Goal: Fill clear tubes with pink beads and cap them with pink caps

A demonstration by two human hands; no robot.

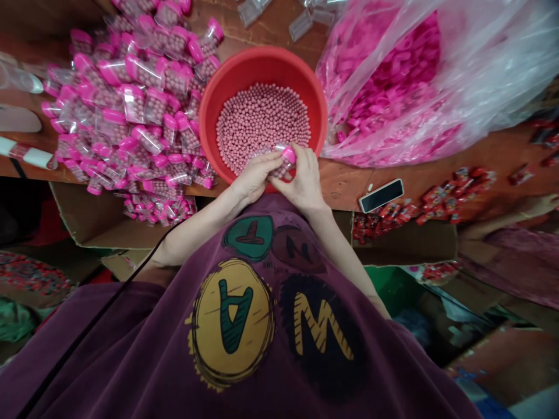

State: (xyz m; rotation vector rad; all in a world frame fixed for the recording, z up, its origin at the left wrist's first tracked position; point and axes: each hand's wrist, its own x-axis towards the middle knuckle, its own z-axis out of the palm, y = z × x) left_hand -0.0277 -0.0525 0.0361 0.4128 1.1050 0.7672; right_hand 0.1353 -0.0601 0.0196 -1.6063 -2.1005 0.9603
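Note:
A red bowl (321, 110) holds a heap of small pink beads (262, 116). Over its near rim, my left hand (255, 177) and my right hand (304, 180) meet around a small clear container with a bright pink cap (288, 155), beads showing inside it. Fingers of both hands wrap the container, the right ones at the cap end. Left of the bowl lies a large pile of filled, pink-capped containers (131, 110). To the right, a clear plastic bag (384, 87) is full of bright pink caps.
Empty clear containers (301, 24) lie beyond the bowl. A phone (381, 195) rests near the table's edge, beside small red packets (454, 192). Cardboard boxes (402, 244) stand below the edge. Another person's arm (519, 215) reaches in at the right.

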